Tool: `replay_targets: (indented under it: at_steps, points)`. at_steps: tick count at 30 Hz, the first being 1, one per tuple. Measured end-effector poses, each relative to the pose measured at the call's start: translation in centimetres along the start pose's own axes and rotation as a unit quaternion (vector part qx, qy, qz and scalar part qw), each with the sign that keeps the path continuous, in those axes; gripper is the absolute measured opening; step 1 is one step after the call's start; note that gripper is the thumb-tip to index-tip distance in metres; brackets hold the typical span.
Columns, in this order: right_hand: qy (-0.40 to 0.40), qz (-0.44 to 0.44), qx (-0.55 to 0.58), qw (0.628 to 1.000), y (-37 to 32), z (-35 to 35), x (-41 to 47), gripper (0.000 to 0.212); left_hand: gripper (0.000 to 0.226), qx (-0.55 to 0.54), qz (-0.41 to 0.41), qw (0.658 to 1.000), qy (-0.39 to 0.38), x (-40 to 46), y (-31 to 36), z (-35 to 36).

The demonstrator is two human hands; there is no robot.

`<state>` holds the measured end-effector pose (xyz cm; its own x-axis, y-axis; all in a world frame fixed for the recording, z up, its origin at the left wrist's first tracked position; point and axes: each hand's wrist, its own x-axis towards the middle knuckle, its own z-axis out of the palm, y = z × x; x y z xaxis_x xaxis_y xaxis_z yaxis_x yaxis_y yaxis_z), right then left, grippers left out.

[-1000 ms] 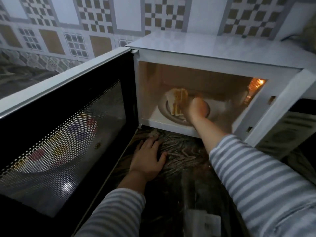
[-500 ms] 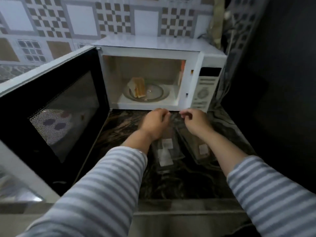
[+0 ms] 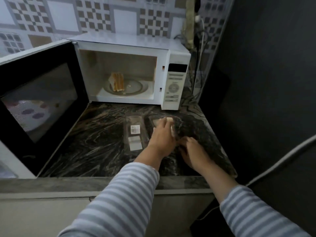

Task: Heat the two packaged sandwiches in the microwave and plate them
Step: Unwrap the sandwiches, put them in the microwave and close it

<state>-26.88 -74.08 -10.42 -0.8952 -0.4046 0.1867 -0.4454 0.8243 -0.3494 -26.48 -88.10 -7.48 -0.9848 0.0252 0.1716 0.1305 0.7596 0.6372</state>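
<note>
The white microwave (image 3: 172, 57) stands at the back of the counter with its door (image 3: 39, 100) swung wide to the left. Inside, one unwrapped sandwich (image 3: 117, 82) stands on edge on the left of the glass turntable (image 3: 136, 87). On the dark marble counter lies an empty clear package (image 3: 135, 134) with white labels. Right of it is the second clear package (image 3: 184, 127), with the pale second sandwich (image 3: 169, 119) showing in it. My left hand (image 3: 161, 137) grips that sandwich from above. My right hand (image 3: 191, 149), blurred, pinches the package's near end.
The counter's front edge (image 3: 102, 184) runs just below my hands. A dark wall (image 3: 265, 82) closes the right side, with cables (image 3: 199, 48) hanging beside the microwave. The open door takes up the counter's left part. A grey cable (image 3: 282, 159) crosses at the lower right.
My right hand left the sandwich inside the microwave and came out. My view pulled back, and both hands came down onto the right-hand package on the counter.
</note>
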Motion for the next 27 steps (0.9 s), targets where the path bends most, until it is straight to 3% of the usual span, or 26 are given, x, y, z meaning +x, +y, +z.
replay_targets:
  at_steps: [5,9,17,22,27]
  points:
    - [0.041,-0.050,-0.035,0.997,1.3,1.0,-0.4,0.020,0.079,-0.023,-0.051,0.997,0.055,-2.9,-1.4,3.7]
    - [0.095,-0.088,-0.033,0.991,2.4,1.5,-0.7,0.015,0.089,-0.039,-0.071,0.996,0.034,-4.2,-2.7,4.9]
    - [0.148,-0.131,-0.029,0.980,3.8,2.6,-0.5,0.011,0.087,0.021,-0.059,0.996,0.056,-4.3,-3.8,5.4]
    - [0.162,-0.156,-0.040,0.974,3.5,2.8,-0.4,0.029,0.081,0.052,-0.078,0.995,0.045,-4.2,-3.4,5.4]
    - [0.147,-0.160,-0.046,0.975,3.6,3.1,-0.7,0.018,0.079,0.095,-0.077,0.992,0.030,-4.2,-3.1,5.3]
